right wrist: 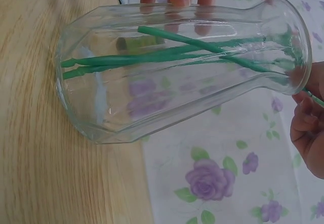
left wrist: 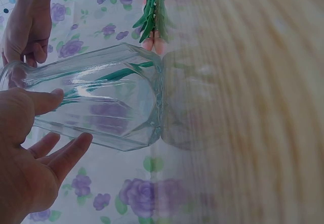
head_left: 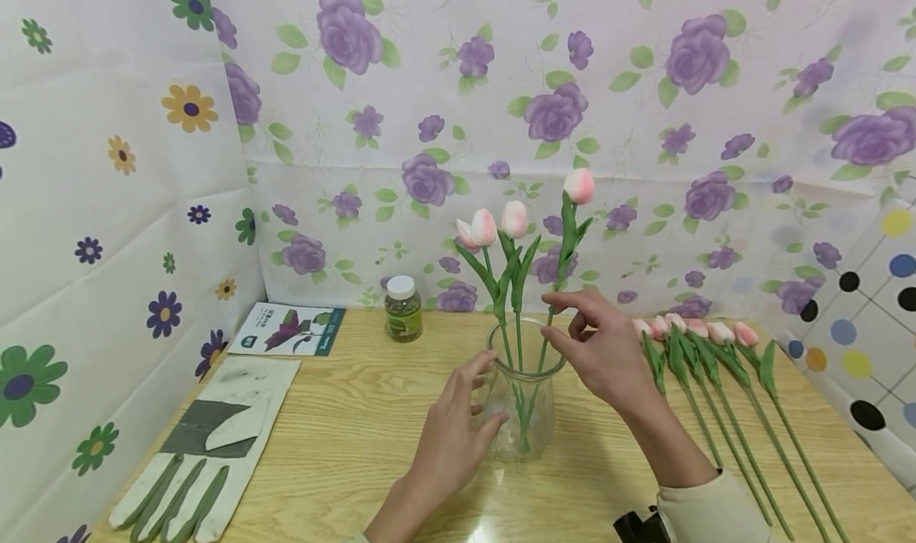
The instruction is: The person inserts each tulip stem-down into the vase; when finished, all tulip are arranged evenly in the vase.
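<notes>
Pink-and-white tulips [head_left: 514, 219] leaned in a clear glass vase [head_left: 538, 414] on the pale wooden table [head_left: 343, 447]; the right hand [head_left: 604, 351] pinched another green stem [right wrist: 177, 37], its end inside, the left hand [head_left: 452, 430] spread wide beside the glass.

Vase [head_left: 529, 436] on surface [head_left: 343, 416] before me, flowers [head_left: 514, 221] standing inside. My left hand [head_left: 458, 424] at vase's left; my right hand [head_left: 601, 348] at rim's right, another flower [head_left: 568, 233] between fingers, stem inside vase. Loose flowers [head_left: 719, 332] right. Jar [head_left: 404, 316] behind vase, leftward. Farther left, glove [head_left: 207, 455]; booklet [head_left: 286, 330] behind it. Cloth [head_left: 429, 90] behind surface.
</notes>
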Motion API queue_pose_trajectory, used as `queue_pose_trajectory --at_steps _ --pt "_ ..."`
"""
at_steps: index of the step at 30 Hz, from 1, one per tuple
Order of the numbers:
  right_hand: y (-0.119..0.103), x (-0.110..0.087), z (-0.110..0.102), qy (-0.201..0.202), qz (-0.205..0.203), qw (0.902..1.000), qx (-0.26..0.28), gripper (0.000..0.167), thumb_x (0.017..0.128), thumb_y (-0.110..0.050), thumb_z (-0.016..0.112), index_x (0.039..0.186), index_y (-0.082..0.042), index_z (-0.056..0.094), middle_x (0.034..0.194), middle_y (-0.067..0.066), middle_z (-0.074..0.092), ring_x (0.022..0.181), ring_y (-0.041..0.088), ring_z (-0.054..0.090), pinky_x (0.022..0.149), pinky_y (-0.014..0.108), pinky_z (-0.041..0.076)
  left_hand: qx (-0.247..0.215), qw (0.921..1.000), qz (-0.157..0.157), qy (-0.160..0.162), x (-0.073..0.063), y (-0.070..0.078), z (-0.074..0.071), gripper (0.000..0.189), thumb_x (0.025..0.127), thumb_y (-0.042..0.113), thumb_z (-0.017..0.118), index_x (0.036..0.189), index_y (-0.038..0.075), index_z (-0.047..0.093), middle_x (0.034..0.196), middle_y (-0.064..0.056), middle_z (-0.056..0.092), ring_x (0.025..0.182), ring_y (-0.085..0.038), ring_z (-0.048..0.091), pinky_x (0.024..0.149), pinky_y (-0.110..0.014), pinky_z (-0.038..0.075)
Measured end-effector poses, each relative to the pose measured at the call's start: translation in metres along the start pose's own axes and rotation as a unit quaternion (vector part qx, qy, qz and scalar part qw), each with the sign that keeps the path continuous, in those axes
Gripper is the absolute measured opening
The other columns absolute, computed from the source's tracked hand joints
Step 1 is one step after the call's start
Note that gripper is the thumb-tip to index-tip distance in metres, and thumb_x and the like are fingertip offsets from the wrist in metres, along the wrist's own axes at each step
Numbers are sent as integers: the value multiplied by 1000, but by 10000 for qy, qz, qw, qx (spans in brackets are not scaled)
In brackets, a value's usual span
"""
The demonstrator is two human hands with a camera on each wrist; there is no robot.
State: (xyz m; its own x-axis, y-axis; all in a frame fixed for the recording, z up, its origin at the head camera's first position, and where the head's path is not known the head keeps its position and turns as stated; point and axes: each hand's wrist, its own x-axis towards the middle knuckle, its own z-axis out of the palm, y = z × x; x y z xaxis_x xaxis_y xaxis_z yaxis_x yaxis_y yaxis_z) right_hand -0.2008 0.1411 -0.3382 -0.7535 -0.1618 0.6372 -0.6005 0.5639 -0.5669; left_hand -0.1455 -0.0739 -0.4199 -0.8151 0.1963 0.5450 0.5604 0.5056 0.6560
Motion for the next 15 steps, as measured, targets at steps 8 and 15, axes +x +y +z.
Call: queue_pose_trajectory --at_steps 8,15 --pt "0 1 2 -150 142 9997 93 40 88 3 83 124 -11 76 108 7 70 67 12 47 55 25 41 -18 10000 -34 -39 0 1 0 89 88 0 83 158 24 33 138 -16 61 122 -33 70 87 -39 67" --pt "-3 3 4 -411 275 9977 461 35 89 2 82 121 -12 77 104 9 69 66 13 44 56 25 38 -61 9999 -63 -65 0 1 -1 90 88 0 83 158 25 32 138 -18 61 122 -36 69 87 -39 67"
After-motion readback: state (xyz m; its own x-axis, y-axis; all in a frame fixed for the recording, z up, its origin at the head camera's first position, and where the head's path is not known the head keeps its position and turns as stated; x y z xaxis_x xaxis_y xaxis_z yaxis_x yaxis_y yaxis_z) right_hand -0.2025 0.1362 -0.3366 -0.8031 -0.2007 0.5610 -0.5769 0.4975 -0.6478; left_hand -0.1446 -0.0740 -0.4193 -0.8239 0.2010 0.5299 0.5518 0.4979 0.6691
